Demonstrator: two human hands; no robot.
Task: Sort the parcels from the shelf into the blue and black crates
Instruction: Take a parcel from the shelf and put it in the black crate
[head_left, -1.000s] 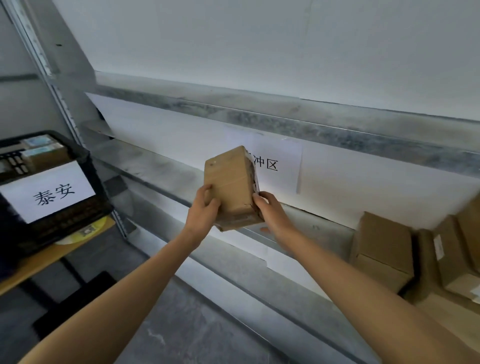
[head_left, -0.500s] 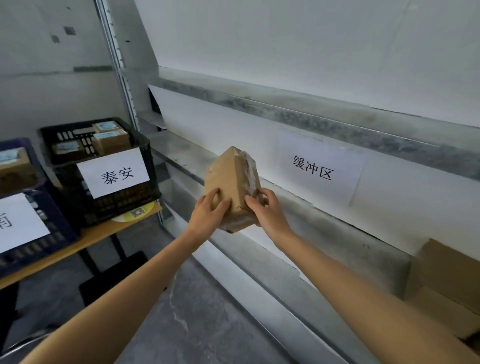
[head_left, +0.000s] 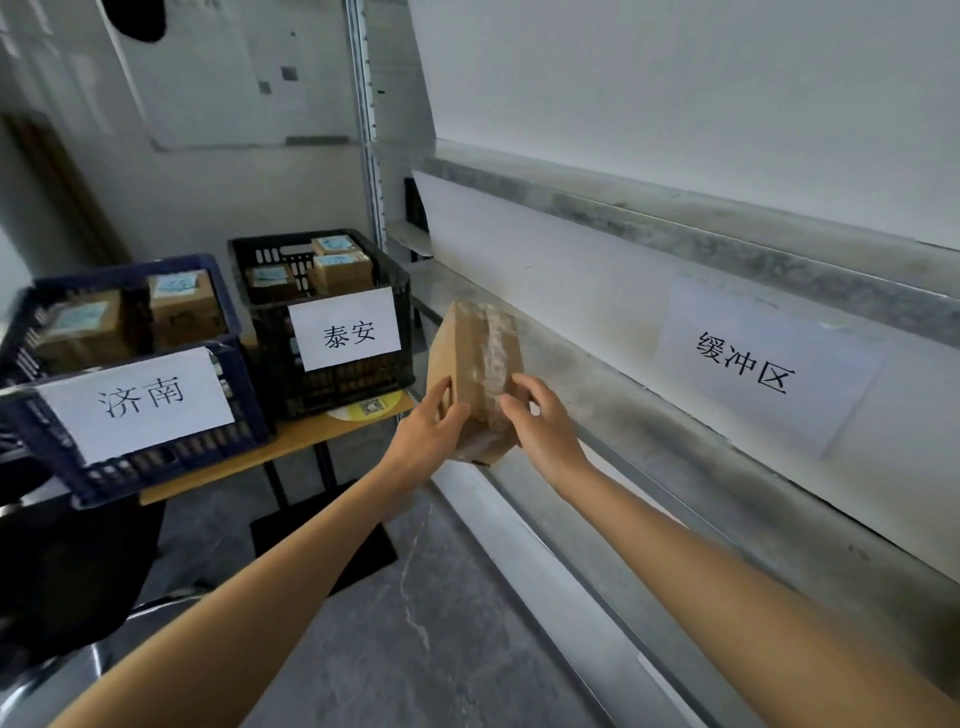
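A brown cardboard parcel (head_left: 475, 358) with clear tape along one face is held upright in the air, just right of the crates. My left hand (head_left: 428, 431) grips its lower left side and my right hand (head_left: 540, 421) grips its lower right side. The black crate (head_left: 332, 384) carries a white label and holds three taped parcels. Further left, the blue crate (head_left: 156, 457) also bears a white label and holds two parcels. Both crates stand on a wooden table (head_left: 306, 439).
The grey metal shelf (head_left: 649, 415) runs along the right, with a white paper sign (head_left: 753, 364) on its back panel and an upright post (head_left: 366, 130) at its left end. A dark base plate (head_left: 322, 551) lies on the grey floor under the table.
The view has swung left: both crates came fully into sight and the shelf's remaining parcels left the frame. The held parcel moved left with both hands, closer to the black crate.
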